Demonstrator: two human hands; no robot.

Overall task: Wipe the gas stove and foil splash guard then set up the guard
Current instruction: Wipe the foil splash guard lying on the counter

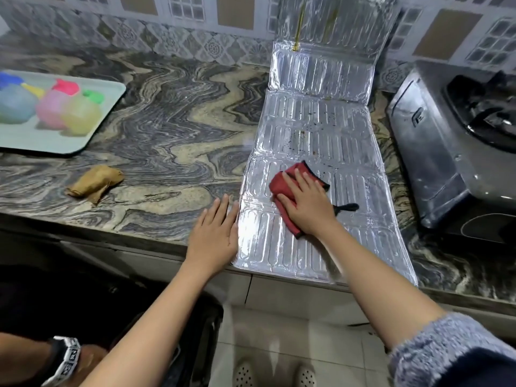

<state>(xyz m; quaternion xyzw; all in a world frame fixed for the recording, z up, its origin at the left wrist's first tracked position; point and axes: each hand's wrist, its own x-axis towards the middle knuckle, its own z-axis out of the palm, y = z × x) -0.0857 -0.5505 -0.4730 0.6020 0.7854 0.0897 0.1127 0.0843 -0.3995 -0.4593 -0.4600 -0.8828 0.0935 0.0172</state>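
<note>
1. Writing that could be read was not found; only a dark embossed mark (418,116) was seen on the steel side of the gas stove (435,152), too blurred to be made out.
2. The foil splash guard (315,129) was laid unfolded on the marbled table (173,107), its far panel propped up against the tiled wall (195,12) and its near edge hanging slightly past the table's front edge.
3. Its silver surface was embossed with rows of rounded bars, creased along the fold lines, and dotted with dark specks on the middle panels; two yellowish streaks were seen on the upright panel.
4. A red cloth (287,185) with black trim was pressed flat on a near panel under the right hand (310,205), whose fingers (290,182) were spread wide over it rather than closed round it.
5. The left hand (215,233) was laid flat, fingers extended and close together, at the guard's left edge, touching it.
6. The stove was stood to the right of the guard, just beside it, its dark burner grate (488,113) partly out of view.
7. A pale tray (106,107) with coloured plastic bottles (55,107) was seen at the far left of the table, and a brown crumpled cloth (95,181) lay near it, well apart from the guard.
</note>
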